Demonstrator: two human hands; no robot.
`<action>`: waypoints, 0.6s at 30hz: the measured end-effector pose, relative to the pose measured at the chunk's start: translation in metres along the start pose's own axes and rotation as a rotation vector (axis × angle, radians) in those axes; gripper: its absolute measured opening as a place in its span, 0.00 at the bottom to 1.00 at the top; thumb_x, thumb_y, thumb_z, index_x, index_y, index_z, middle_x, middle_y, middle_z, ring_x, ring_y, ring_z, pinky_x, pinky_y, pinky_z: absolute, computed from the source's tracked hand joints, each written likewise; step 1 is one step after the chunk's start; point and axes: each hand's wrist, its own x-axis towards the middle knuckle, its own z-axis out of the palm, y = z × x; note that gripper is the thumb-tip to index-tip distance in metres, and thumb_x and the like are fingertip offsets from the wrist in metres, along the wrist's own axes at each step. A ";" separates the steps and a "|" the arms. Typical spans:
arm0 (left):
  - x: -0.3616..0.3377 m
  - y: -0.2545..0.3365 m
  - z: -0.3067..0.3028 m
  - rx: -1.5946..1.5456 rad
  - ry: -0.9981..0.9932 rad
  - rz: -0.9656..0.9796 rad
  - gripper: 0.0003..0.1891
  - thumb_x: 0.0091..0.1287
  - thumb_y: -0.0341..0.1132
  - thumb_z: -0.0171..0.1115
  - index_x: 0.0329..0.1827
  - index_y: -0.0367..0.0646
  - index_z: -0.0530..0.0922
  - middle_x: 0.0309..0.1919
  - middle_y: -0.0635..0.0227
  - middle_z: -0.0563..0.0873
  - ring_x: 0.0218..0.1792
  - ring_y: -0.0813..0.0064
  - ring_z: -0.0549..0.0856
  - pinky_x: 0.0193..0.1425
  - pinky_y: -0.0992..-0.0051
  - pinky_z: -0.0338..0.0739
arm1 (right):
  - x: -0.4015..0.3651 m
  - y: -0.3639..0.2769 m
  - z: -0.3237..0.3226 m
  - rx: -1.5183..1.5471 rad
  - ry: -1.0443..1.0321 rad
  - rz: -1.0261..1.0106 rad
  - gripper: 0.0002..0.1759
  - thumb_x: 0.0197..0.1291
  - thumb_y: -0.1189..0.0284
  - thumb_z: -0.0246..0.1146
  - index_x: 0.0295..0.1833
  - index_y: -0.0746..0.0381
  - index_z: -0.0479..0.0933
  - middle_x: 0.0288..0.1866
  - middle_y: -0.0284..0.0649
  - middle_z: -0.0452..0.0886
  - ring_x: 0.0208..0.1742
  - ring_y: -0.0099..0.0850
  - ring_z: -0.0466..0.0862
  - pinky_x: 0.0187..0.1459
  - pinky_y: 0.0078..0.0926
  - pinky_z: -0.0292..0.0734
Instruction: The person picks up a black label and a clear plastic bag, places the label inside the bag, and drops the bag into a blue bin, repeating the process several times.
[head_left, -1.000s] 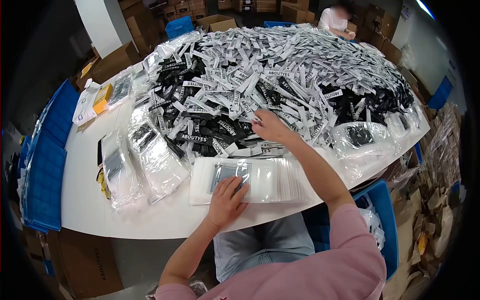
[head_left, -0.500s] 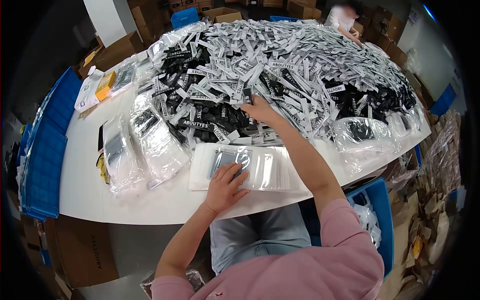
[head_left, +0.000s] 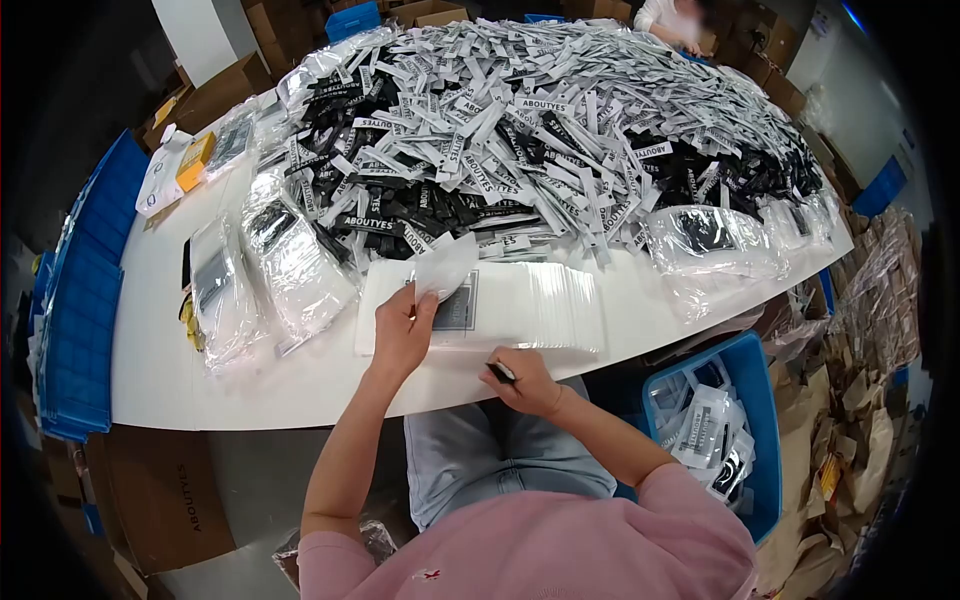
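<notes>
My left hand [head_left: 402, 328] pinches the edge of a clear plastic bag [head_left: 447, 264] between thumb and fingers, lifted off the front of a fanned stack of bags [head_left: 555, 305]. A dark printed panel [head_left: 458, 305] shows on the bag beneath. Near the table's front edge, my right hand [head_left: 527, 382] is closed around a small black strip [head_left: 502, 372]; only its end shows. Beyond the stack rises a large heap of black and white strips [head_left: 540, 150], many printed ABOUTYES.
Bundles of plastic bags lie at left [head_left: 300, 260] and right [head_left: 710, 240] on the white table [head_left: 270, 400]. A blue bin [head_left: 768, 440] holding filled bags stands at my right. Blue crates [head_left: 85, 300] line the left side. Another person [head_left: 672, 22] sits across the heap.
My right hand has come back from the heap to the table's front edge with a black strip. My left hand, flat on the stack before, has lifted a bag's edge.
</notes>
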 end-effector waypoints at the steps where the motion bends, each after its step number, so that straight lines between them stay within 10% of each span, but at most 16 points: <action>1: -0.004 0.005 0.001 0.124 0.094 0.208 0.06 0.64 0.29 0.54 0.36 0.36 0.78 0.21 0.62 0.75 0.21 0.67 0.74 0.24 0.71 0.68 | 0.000 -0.003 -0.002 0.004 0.002 0.004 0.07 0.53 0.76 0.61 0.29 0.63 0.69 0.18 0.42 0.66 0.18 0.28 0.70 0.22 0.25 0.63; 5: -0.023 0.033 0.007 0.329 0.139 0.694 0.19 0.52 0.22 0.58 0.48 0.43 0.80 0.18 0.68 0.65 0.19 0.68 0.69 0.22 0.73 0.66 | 0.012 -0.006 -0.015 0.227 0.144 0.129 0.09 0.59 0.71 0.60 0.29 0.63 0.72 0.14 0.37 0.67 0.16 0.25 0.68 0.20 0.25 0.62; 8: -0.028 0.036 0.004 0.518 0.056 0.934 0.29 0.42 0.24 0.61 0.54 0.45 0.78 0.18 0.71 0.62 0.20 0.73 0.68 0.23 0.75 0.66 | 0.034 -0.032 -0.039 0.798 0.233 0.705 0.13 0.61 0.71 0.60 0.25 0.61 0.71 0.13 0.28 0.67 0.13 0.15 0.62 0.14 0.17 0.55; 13: -0.034 0.045 0.007 0.638 -0.040 1.054 0.26 0.45 0.28 0.65 0.53 0.43 0.78 0.20 0.73 0.66 0.23 0.73 0.70 0.25 0.76 0.67 | 0.041 -0.027 -0.057 0.654 0.104 0.671 0.11 0.58 0.69 0.64 0.27 0.63 0.74 0.15 0.29 0.69 0.14 0.17 0.66 0.16 0.18 0.59; 16: -0.042 0.057 0.021 0.235 0.053 0.591 0.19 0.55 0.30 0.65 0.51 0.39 0.78 0.25 0.73 0.73 0.25 0.75 0.73 0.27 0.76 0.71 | 0.043 -0.032 -0.057 0.308 0.057 0.465 0.11 0.55 0.69 0.66 0.30 0.65 0.75 0.17 0.31 0.72 0.17 0.19 0.71 0.19 0.20 0.64; 18: -0.046 0.058 0.019 -0.433 -0.265 0.025 0.14 0.63 0.34 0.60 0.49 0.34 0.77 0.31 0.70 0.80 0.29 0.78 0.78 0.33 0.76 0.76 | 0.042 -0.035 -0.048 0.024 -0.059 0.181 0.13 0.51 0.69 0.68 0.33 0.67 0.75 0.21 0.38 0.75 0.22 0.25 0.76 0.25 0.23 0.68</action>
